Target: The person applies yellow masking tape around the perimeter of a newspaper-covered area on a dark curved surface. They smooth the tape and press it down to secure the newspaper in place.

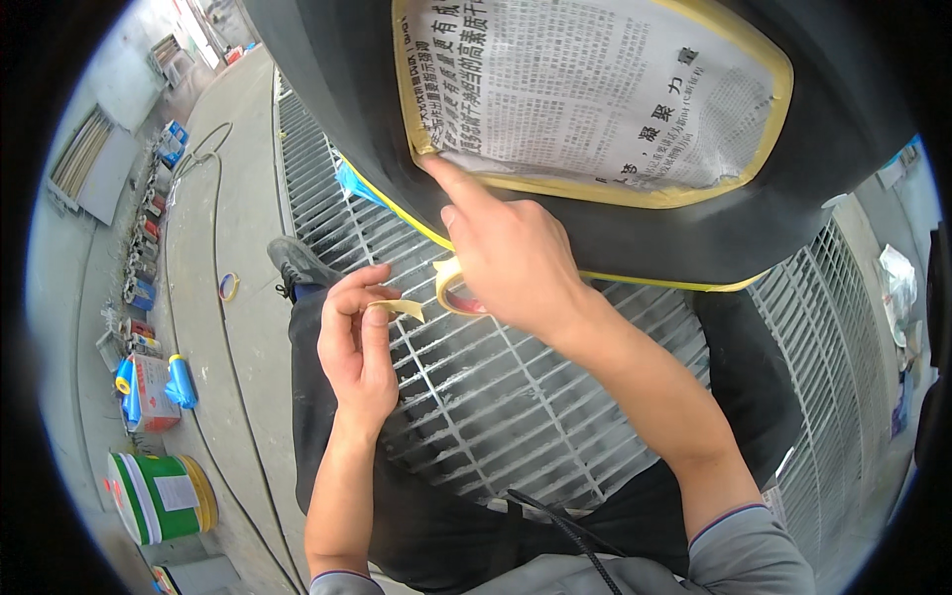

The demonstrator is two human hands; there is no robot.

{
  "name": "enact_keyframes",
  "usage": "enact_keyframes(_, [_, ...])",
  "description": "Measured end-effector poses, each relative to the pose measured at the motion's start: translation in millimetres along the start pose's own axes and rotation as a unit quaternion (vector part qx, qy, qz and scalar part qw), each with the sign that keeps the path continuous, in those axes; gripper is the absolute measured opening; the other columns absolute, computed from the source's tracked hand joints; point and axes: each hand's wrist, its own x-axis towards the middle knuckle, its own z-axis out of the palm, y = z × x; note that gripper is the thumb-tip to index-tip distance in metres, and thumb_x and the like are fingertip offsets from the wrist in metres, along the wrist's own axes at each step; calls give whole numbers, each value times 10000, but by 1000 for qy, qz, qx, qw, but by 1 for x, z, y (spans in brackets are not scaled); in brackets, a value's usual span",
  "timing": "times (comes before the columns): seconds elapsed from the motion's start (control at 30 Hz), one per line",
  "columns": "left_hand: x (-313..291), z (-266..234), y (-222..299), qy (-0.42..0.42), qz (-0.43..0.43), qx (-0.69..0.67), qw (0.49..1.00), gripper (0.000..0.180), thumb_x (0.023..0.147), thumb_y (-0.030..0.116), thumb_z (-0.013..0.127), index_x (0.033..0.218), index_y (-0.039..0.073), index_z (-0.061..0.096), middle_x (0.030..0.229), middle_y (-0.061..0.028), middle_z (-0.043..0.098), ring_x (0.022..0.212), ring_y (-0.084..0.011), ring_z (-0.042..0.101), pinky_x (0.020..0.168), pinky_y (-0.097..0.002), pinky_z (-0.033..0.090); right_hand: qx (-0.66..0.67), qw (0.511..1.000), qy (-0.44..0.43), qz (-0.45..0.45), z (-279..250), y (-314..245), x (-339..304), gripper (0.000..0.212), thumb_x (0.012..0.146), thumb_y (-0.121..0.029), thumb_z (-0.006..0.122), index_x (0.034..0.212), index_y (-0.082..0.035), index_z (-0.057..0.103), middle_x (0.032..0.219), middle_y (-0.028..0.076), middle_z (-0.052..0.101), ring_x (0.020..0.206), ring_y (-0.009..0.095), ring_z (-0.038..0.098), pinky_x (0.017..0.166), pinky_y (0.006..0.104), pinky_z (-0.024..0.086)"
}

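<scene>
A dark panel, with a yellow edge along its bottom, fills the upper part of the view. Newspaper covers an area on it, bordered by yellowish masking tape. My right hand presses its outstretched index fingertip on the lower left corner of that border. Its other fingers curl round a roll of masking tape, partly hidden by the hand. Lower left of it, my left hand pinches a short strip of masking tape between thumb and fingers, apart from the panel.
Metal floor grating lies beneath my hands, between my legs. On the concrete floor at left are a hose, a tape ring, a blue roll and a green bucket. Several cans line the left wall.
</scene>
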Motion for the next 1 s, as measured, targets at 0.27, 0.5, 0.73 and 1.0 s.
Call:
enact_keyframes(0.27, [4, 0, 11, 23, 30, -4, 999, 122, 1147, 106, 548, 1158, -10, 585, 1410, -205, 636, 1081, -197, 706, 908, -331, 606, 211, 977, 9, 36, 28, 3, -1, 573, 1114, -130, 545, 1675, -99, 432, 760, 116, 740, 692, 229, 719, 745, 393, 577])
enact_keyframes(0.5, [4, -48, 33, 133, 89, -15, 987, 184, 1165, 177, 512, 1218, 5, 553, 1382, -227, 632, 1045, -235, 698, 903, -370, 601, 381, 923, 53, 18, 45, 0, -3, 584, 1123, -127, 551, 1680, -59, 387, 764, 186, 741, 708, 349, 752, 742, 450, 595])
enact_keyframes(0.73, [2, -76, 49, 133, 105, 10, 986, 190, 1181, 205, 495, 1237, 30, 547, 1367, -211, 619, 1031, -240, 687, 852, -351, 595, 444, 894, 58, 16, 60, 1, 4, 645, 1122, -109, 540, 1725, -93, 314, 768, 179, 737, 699, 324, 743, 764, 435, 592])
enact_keyframes(1.0, [4, -65, 57, 114, 114, 17, 987, 161, 1177, 169, 488, 1215, 22, 544, 1346, -210, 622, 1022, -248, 695, 865, -361, 599, 450, 892, 29, 23, 53, 3, 7, 656, 1120, -116, 527, 1735, -130, 298, 785, 177, 726, 745, 320, 741, 783, 441, 583])
